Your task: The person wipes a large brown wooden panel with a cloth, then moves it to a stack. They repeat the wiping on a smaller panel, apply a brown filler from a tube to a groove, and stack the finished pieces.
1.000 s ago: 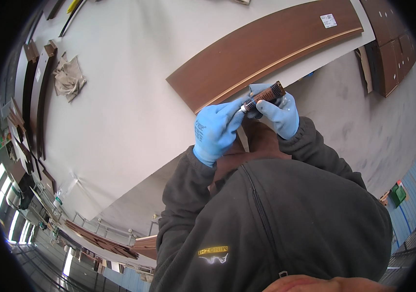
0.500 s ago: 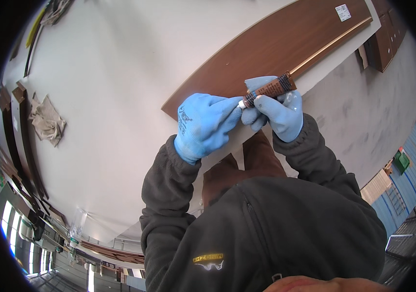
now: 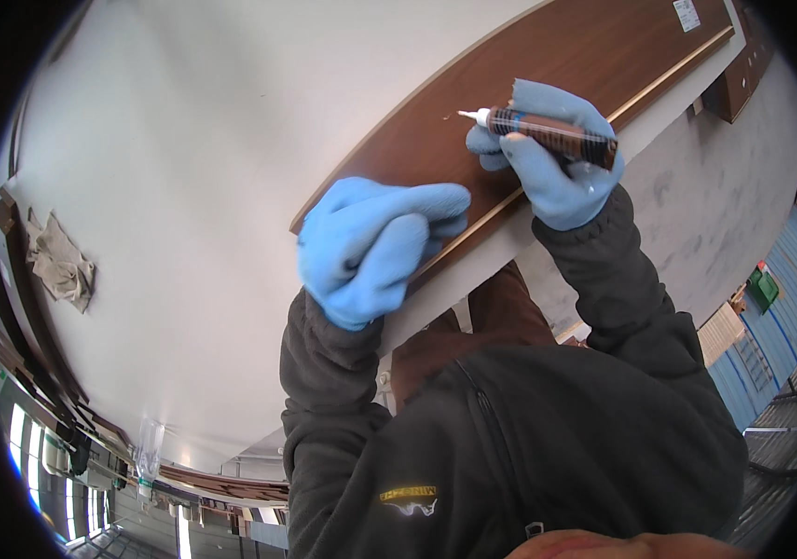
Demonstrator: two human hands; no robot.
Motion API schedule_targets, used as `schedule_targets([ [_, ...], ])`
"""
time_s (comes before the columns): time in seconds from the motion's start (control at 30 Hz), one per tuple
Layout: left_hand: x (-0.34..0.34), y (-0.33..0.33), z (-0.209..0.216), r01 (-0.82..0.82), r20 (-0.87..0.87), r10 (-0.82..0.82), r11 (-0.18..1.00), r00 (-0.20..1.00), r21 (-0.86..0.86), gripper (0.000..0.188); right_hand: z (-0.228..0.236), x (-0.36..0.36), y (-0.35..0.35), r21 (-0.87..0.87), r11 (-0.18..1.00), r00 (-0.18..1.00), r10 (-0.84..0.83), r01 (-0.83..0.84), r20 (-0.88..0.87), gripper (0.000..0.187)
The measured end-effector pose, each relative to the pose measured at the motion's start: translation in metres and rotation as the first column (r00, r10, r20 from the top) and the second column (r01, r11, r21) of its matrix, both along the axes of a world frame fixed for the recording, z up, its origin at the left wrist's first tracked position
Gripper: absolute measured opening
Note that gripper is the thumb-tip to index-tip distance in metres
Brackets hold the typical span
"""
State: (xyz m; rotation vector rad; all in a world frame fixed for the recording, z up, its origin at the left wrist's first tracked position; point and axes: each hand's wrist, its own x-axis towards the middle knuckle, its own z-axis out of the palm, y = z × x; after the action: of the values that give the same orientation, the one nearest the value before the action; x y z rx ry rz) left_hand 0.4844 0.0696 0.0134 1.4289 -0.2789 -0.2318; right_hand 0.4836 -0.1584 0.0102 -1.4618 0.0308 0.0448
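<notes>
My right hand (image 3: 557, 186), in a blue glove, is closed round a brown squeeze tube (image 3: 555, 137). The tube's narrow white nozzle (image 3: 473, 115) points left over a brown wooden panel (image 3: 417, 144). Along the panel's near edge runs a pale gold strip (image 3: 482, 228). My left hand (image 3: 375, 244), gloved in blue too, is apart from the tube, above the panel's near left corner. Its fingers are curled together; whatever they pinch, if anything, is hidden.
The panel lies on a white tabletop (image 3: 203, 177). At the left is a crumpled beige cloth (image 3: 63, 265) beside dark boards (image 3: 18, 279). A clear plastic bottle (image 3: 149, 447) stands at the lower left. More brown boards (image 3: 743, 79) are at the far right.
My hands have come apart: the right has moved up and right with the tube, the left slightly down and left. The white nozzle, earlier against my left fingers, now shows fully.
</notes>
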Motion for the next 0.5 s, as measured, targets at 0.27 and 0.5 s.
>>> schedule_targets([
  [0.27, -0.007, 0.013, -0.017, -0.068, -0.056, 0.053, 0.952, 0.997, -0.298, 0.034, -0.006, -0.001, 0.003, -0.237, 0.971, 0.998, 0.051, -0.041, 0.035, 0.033],
  [0.5, -0.005, 0.012, -0.015, -0.075, -0.068, 0.056, 0.950, 0.996, -0.305, 0.037, -0.009, 0.001, 0.006, -0.279, 0.959, 0.995, 0.063, -0.039, 0.080, 0.032],
])
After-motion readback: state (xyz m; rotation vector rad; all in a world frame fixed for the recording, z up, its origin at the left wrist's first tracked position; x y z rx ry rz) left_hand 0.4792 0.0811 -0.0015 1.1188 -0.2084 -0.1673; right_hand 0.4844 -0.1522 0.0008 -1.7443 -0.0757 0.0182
